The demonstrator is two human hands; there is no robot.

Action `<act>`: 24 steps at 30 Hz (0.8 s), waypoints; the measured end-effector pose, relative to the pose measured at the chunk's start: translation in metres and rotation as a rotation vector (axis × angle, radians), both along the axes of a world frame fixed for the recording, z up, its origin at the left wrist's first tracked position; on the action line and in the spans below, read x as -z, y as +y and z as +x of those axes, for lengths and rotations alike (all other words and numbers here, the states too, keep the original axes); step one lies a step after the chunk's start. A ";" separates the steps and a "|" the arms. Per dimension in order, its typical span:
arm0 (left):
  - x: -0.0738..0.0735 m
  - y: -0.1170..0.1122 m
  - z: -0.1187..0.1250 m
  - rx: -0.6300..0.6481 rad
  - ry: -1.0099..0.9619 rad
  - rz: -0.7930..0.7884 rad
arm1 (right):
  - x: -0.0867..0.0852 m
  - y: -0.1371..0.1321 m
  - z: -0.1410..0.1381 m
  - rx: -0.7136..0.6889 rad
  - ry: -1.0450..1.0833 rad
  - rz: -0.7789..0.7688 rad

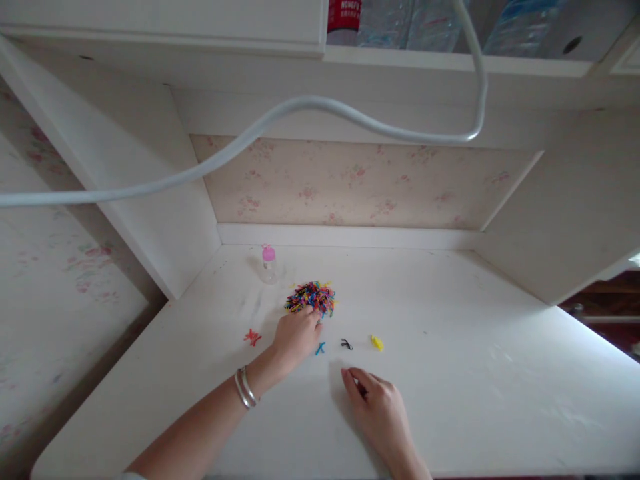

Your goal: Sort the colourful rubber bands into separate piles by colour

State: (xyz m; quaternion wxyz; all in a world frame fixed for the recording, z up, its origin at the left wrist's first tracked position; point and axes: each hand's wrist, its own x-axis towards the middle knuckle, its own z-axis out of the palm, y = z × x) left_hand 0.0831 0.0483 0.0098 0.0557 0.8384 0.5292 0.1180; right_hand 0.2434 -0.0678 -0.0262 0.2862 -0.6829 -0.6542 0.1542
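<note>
Head view: the pile (311,297) of coloured bands lies mid-desk, slightly wider left to right, well clear of the desk (475,373) edges, with bare room to its right. Left hand (295,337) touches the pile's near edge, fingers curled; right hand (380,410) rests nearer, fingers loosely bent, near a black band (347,344). Whether either hand pinches anything cannot be told
</note>
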 end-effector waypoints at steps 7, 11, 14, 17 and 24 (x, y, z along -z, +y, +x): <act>0.009 0.006 0.011 -0.001 0.047 -0.035 | 0.003 0.000 0.003 -0.008 0.069 -0.019; 0.005 0.007 0.006 0.006 0.045 -0.037 | 0.003 0.001 0.005 -0.005 0.063 -0.021; -0.003 0.002 -0.004 0.025 0.027 -0.026 | 0.002 0.001 0.004 -0.013 -0.001 -0.025; -0.006 -0.010 -0.017 0.059 0.014 -0.032 | 0.000 0.001 0.000 -0.045 -0.124 -0.040; 0.009 -0.038 -0.029 0.097 -0.016 -0.098 | -0.013 0.015 -0.021 -0.106 -0.288 -0.105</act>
